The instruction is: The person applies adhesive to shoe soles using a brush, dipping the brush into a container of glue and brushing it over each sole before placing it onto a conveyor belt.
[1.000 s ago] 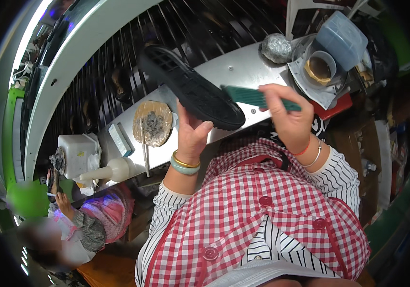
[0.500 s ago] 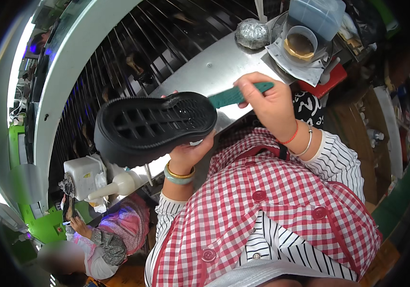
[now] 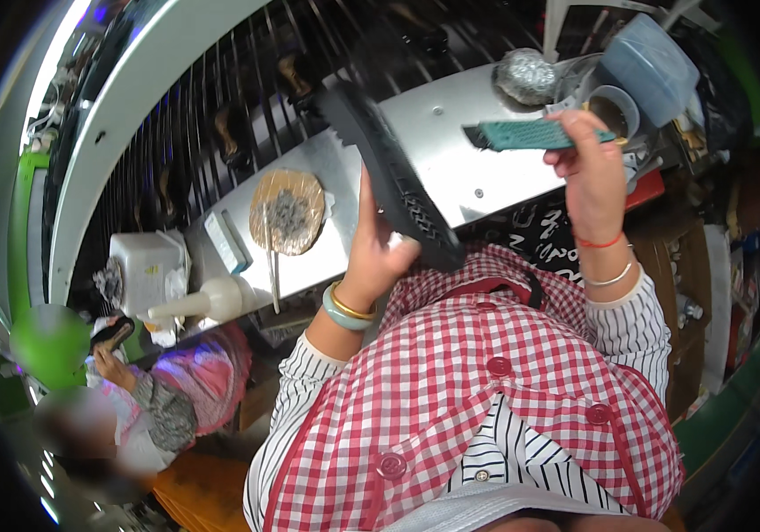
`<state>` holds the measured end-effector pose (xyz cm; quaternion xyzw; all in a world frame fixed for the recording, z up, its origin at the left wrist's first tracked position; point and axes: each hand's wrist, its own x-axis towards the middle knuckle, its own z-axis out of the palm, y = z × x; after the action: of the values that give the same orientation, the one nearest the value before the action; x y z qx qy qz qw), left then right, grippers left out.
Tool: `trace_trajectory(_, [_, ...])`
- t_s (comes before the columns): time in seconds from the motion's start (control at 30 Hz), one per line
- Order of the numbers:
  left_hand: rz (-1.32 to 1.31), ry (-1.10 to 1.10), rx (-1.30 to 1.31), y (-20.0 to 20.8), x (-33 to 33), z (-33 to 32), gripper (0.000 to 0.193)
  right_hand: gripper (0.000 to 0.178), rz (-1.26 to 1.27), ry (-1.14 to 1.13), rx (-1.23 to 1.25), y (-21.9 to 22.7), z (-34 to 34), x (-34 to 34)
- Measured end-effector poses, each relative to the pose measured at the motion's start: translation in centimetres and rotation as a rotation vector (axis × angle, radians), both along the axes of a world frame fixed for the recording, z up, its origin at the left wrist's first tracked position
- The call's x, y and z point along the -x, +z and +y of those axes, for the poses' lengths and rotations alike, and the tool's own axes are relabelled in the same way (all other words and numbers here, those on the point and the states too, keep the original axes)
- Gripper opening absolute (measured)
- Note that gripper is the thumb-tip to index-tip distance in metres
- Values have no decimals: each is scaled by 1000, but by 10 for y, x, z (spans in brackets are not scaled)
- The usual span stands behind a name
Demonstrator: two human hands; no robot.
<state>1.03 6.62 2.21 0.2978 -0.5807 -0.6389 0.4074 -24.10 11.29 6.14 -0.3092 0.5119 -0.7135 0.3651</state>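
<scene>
A thick black shoe sole (image 3: 395,182) stands tilted on edge in front of me, its ridged side turned to the right. My left hand (image 3: 378,257) grips it from the left, with the thumb near its lower end. To the right, my right hand (image 3: 591,168) is closed round a flat green-handled brush (image 3: 522,135) with a dark tip. The brush points left over the metal bench and is apart from the sole. The sole's far side is hidden.
On the metal bench (image 3: 451,168) lie a round wrapped pad (image 3: 287,213) with grey fluff, a white squeeze bottle (image 3: 211,301), a foil-covered ball (image 3: 529,76) and a brown-stained cup (image 3: 612,111). Metal rods (image 3: 247,80) run behind. Another person's hand (image 3: 114,368) works at lower left.
My left hand has turned the sole from facing up to standing on edge, and moved it right. My right hand has moved right with the brush, away from the sole. The wrapped pad is uncovered.
</scene>
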Motion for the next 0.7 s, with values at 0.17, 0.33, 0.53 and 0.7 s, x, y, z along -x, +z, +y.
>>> trace_trajectory(0.17, [715,-449,-1005,-22,-20,-2,72,19,-10,415,80,19,-21,-13])
trace_trajectory(0.33, [895,-416,-1119,-36,-25,12,75,16,115,741,-32,20,-38,-51])
trace_trajectory(0.53, [1083,-424,-1214,-33,-22,17,76,17,166,765,-100,13,-38,-89])
trace_trajectory(0.7, [1066,-431,-1150,-45,-29,15,77,17,307,560,-222,5,-41,-79])
